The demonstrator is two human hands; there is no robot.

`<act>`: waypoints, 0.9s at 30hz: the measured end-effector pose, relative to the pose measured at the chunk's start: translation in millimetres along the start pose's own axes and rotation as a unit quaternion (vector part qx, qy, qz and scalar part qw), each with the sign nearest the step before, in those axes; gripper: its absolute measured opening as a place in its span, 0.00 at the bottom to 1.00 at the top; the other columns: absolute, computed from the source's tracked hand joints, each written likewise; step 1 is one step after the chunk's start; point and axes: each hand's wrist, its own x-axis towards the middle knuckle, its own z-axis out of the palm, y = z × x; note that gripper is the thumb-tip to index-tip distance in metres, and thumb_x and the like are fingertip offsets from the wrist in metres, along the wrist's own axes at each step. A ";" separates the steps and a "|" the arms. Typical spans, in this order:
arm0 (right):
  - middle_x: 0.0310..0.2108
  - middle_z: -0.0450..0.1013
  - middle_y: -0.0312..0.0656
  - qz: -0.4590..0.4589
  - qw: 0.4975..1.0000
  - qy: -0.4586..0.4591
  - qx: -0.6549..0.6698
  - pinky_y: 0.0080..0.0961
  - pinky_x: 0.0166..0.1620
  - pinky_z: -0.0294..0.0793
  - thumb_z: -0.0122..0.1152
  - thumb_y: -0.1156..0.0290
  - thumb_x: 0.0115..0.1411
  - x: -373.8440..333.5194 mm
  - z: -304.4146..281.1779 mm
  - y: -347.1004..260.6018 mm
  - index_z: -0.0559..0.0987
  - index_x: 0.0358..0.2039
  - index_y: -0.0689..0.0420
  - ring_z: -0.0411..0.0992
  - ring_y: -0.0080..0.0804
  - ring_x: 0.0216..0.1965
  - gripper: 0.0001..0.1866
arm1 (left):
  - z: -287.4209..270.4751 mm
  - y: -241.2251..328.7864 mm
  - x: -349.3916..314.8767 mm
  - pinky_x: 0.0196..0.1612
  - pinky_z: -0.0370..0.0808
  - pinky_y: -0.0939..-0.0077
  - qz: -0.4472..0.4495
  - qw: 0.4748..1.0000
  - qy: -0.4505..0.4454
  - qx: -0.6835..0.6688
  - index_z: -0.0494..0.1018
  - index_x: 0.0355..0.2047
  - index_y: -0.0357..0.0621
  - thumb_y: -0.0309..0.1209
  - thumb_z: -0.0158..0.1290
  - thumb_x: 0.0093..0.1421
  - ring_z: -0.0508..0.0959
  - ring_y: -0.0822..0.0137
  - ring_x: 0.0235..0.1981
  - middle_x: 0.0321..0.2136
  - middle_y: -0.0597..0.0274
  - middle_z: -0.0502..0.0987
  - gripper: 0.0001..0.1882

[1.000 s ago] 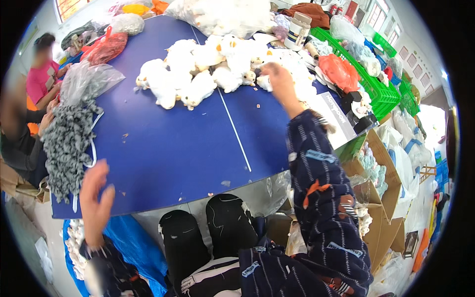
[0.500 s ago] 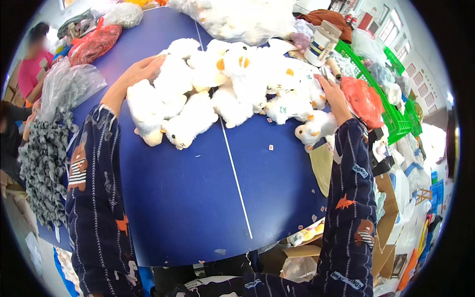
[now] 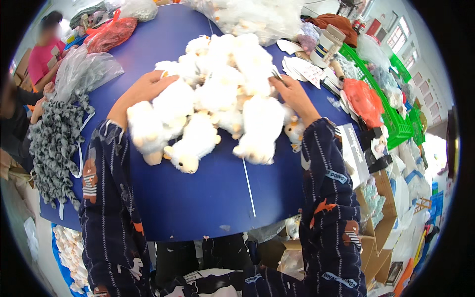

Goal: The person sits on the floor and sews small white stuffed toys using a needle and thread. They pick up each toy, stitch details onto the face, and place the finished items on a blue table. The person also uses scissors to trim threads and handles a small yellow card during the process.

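Herding the white plush toys (image 3: 260, 129) on the blue counter (image 3: 198, 208) seems the current step: left hand (image 3: 142, 93) touching them (its grip I cannot tell), right hand (image 3: 296, 96) pinching a small dark tool (image 3: 276, 74). The next move likely calls for even two-sided pressure.

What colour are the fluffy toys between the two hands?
The fluffy toys are mostly white, with some tan-orange patches, best seen in the head view.

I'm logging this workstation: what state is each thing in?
White plush toys: heaped on the blue table
Left hand: open against the heap's left side
Right hand: holding a small metal tool at the heap's right side
Jar: lidded, upright
Green crate: open, filled
Cardboard box: open
Clear bag: full
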 end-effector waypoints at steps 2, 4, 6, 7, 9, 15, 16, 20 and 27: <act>0.28 0.72 0.50 -0.047 0.999 0.010 0.005 0.34 0.40 0.67 0.53 0.57 0.60 -7.4 10.6 -0.1 0.77 0.28 0.63 0.69 0.45 0.37 0.19 | -0.5 4.2 -24.2 0.40 0.70 0.79 -0.018 0.999 0.024 -0.028 0.75 0.41 0.34 0.44 0.52 0.60 0.74 0.73 0.36 0.34 0.61 0.77 0.22; 0.32 0.74 0.50 -0.064 0.998 -0.004 -0.015 0.34 0.45 0.67 0.52 0.58 0.60 -15.9 22.6 -20.4 0.78 0.29 0.62 0.68 0.46 0.43 0.18 | -12.1 17.2 -57.7 0.41 0.70 0.80 -0.044 0.999 0.026 0.007 0.72 0.44 0.35 0.41 0.49 0.62 0.74 0.74 0.36 0.36 0.63 0.77 0.20; 0.36 0.75 0.49 -0.069 0.998 0.012 0.000 0.34 0.48 0.66 0.52 0.58 0.60 -33.2 26.1 -30.7 0.80 0.35 0.57 0.67 0.47 0.48 0.16 | -9.8 20.6 -73.8 0.42 0.69 0.80 -0.047 0.999 0.018 0.010 0.71 0.46 0.34 0.40 0.47 0.64 0.73 0.75 0.35 0.36 0.64 0.76 0.20; 0.37 0.75 0.50 -0.053 0.999 0.005 0.005 0.34 0.49 0.66 0.52 0.58 0.59 -39.6 26.8 -38.6 0.80 0.36 0.57 0.67 0.48 0.48 0.16 | -8.9 22.3 -84.0 0.41 0.69 0.80 -0.044 0.999 0.022 0.000 0.71 0.45 0.33 0.40 0.47 0.64 0.73 0.76 0.35 0.36 0.64 0.76 0.20; 0.37 0.75 0.50 -0.044 0.999 0.011 0.008 0.34 0.48 0.67 0.52 0.59 0.59 -51.4 27.5 -50.5 0.80 0.37 0.57 0.67 0.48 0.47 0.16 | -14.3 18.9 -96.8 0.41 0.69 0.80 -0.032 0.999 0.037 0.015 0.71 0.43 0.32 0.40 0.48 0.63 0.72 0.76 0.35 0.35 0.64 0.76 0.20; 0.22 0.74 0.43 0.036 0.996 0.085 -0.012 0.24 0.29 0.69 0.51 0.60 0.62 -56.5 10.5 -68.9 0.78 0.39 0.64 0.72 0.29 0.23 0.18 | -45.0 -13.1 -118.9 0.46 0.69 0.78 0.038 0.985 0.125 0.117 0.73 0.45 0.34 0.39 0.50 0.62 0.74 0.69 0.41 0.41 0.57 0.76 0.19; 0.21 0.74 0.40 -0.022 0.987 0.159 0.024 0.20 0.28 0.68 0.50 0.59 0.63 -59.9 -0.2 -71.2 0.78 0.40 0.63 0.72 0.25 0.23 0.18 | -51.2 -19.8 -119.2 0.47 0.69 0.77 0.082 0.977 0.149 0.126 0.74 0.44 0.34 0.39 0.51 0.61 0.74 0.67 0.42 0.43 0.54 0.76 0.19; 0.17 0.70 0.40 0.077 0.983 0.150 0.070 0.19 0.25 0.68 0.53 0.60 0.62 -114.0 -72.8 -98.1 0.78 0.34 0.65 0.73 0.24 0.21 0.18 | -69.4 -35.9 -162.9 0.54 0.65 0.76 0.105 0.954 0.234 0.154 0.69 0.51 0.33 0.35 0.45 0.65 0.72 0.66 0.50 0.49 0.54 0.73 0.19; 0.33 0.76 0.51 0.033 0.960 0.110 -0.254 0.41 0.38 0.73 0.54 0.62 0.60 -244.8 -45.4 -23.6 0.74 0.44 0.57 0.75 0.50 0.38 0.15 | -8.3 -40.3 -258.6 0.59 0.59 0.71 0.050 0.921 0.381 0.065 0.61 0.59 0.37 0.34 0.41 0.67 0.65 0.60 0.57 0.57 0.55 0.64 0.22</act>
